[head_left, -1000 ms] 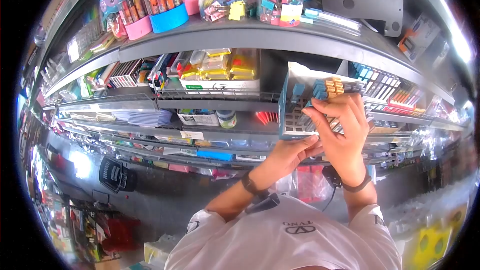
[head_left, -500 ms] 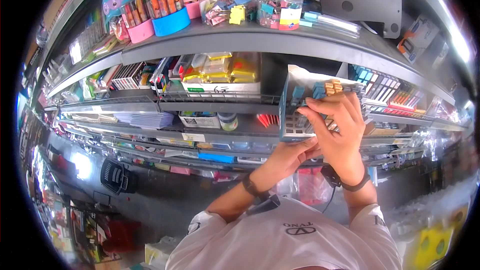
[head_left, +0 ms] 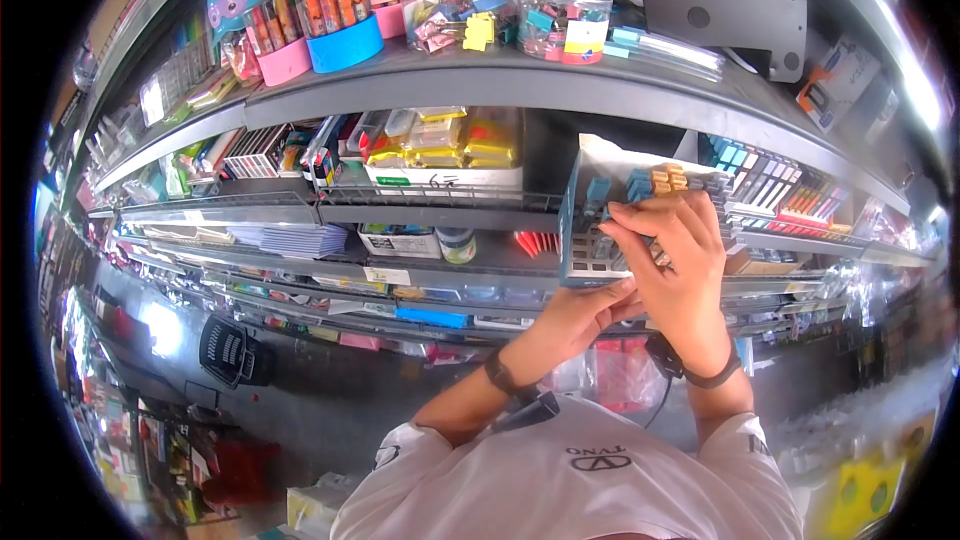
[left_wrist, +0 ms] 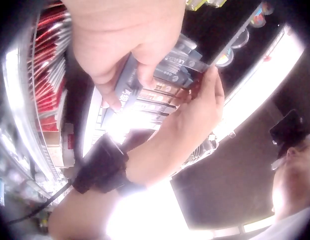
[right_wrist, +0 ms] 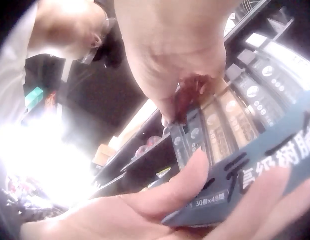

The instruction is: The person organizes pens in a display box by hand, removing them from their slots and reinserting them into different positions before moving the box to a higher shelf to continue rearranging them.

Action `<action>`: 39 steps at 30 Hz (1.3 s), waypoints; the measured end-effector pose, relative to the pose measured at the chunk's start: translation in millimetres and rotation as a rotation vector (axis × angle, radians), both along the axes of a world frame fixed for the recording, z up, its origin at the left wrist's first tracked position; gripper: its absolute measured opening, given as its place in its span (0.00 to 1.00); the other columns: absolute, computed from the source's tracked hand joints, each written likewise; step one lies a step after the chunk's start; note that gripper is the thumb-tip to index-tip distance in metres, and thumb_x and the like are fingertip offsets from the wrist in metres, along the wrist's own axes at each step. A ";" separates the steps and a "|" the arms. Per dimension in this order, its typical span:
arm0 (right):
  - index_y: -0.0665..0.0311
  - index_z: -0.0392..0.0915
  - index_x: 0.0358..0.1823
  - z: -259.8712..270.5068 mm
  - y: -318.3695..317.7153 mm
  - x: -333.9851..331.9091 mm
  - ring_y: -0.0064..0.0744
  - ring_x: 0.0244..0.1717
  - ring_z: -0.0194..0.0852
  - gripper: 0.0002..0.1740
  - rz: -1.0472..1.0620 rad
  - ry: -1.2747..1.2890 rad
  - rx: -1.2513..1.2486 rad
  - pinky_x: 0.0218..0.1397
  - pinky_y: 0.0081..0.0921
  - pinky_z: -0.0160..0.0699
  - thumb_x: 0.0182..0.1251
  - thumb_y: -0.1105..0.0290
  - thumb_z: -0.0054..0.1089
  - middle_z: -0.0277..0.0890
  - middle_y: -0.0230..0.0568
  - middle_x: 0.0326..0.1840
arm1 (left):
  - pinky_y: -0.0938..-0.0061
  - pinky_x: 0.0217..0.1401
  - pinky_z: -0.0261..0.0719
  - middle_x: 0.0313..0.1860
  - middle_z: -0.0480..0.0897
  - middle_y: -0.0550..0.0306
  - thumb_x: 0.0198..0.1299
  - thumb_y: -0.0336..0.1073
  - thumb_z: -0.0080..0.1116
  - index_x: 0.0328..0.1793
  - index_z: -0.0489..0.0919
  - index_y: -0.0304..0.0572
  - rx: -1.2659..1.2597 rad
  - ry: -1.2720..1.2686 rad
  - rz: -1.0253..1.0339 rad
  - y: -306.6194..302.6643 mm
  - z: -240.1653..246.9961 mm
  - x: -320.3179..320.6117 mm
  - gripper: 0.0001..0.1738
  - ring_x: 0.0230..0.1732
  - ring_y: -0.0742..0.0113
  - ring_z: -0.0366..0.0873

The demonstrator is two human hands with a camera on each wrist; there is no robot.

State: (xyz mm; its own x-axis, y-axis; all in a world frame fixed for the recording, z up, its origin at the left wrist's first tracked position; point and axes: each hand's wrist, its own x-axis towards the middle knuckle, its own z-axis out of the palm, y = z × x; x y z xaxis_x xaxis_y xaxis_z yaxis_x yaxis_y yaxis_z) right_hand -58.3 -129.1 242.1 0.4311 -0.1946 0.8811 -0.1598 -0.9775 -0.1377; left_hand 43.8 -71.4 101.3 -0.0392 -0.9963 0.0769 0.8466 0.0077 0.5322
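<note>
My left hand (head_left: 585, 318) grips the lower front of a blue cardboard box (head_left: 605, 154), its thumb (right_wrist: 182, 182) lying along the printed front. Upright pencil lead cases with blue, orange and grey ends stand in rows inside the box. Over its open top, my right hand (head_left: 682, 255) is bent, thumb and forefinger pinching the end of a blue-grey pencil lead case (left_wrist: 185, 61) at the box's left part. White grid slots (head_left: 592, 265) show at the near left of the box. The right palm hides part of the rows in the right wrist view.
On the shelf behind stand more pencil lead cases (head_left: 775, 175) to the right and a white carton of yellow packets (head_left: 440, 180) to the left. Clear tubs of clips (head_left: 563, 25) line the upper shelf, whose metal edge (head_left: 480, 90) runs above the box.
My right thumb and forefinger have shifted slightly left and closer together at the blue-grey case. The left hand keeps its grip on the box.
</note>
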 end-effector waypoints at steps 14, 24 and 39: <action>0.60 0.88 0.49 14.7 10.9 -22.3 0.42 0.55 0.77 0.20 -0.124 0.201 -0.198 0.55 0.38 0.75 0.50 0.74 0.72 0.83 0.30 0.52 | 0.57 0.73 0.85 0.65 0.84 0.55 0.77 0.29 0.61 0.71 0.77 0.40 -0.006 -0.036 0.056 3.3 3.9 -2.3 0.19 0.64 0.60 0.85; 0.64 0.86 0.47 24.1 8.0 -27.4 0.41 0.53 0.77 0.17 -0.110 0.261 -0.175 0.54 0.37 0.76 0.53 0.73 0.67 0.84 0.34 0.50 | 0.56 0.76 0.83 0.66 0.83 0.54 0.78 0.30 0.60 0.72 0.76 0.39 -0.065 -0.118 0.054 4.7 8.8 -1.1 0.19 0.68 0.59 0.83; 0.66 0.86 0.47 29.5 6.1 -13.2 0.46 0.47 0.79 0.19 -0.067 0.201 -0.001 0.54 0.38 0.80 0.49 0.81 0.66 0.83 0.40 0.42 | 0.54 0.80 0.79 0.73 0.79 0.49 0.81 0.33 0.55 0.77 0.72 0.38 -0.127 -0.073 -0.047 -0.7 2.2 1.8 0.22 0.72 0.52 0.81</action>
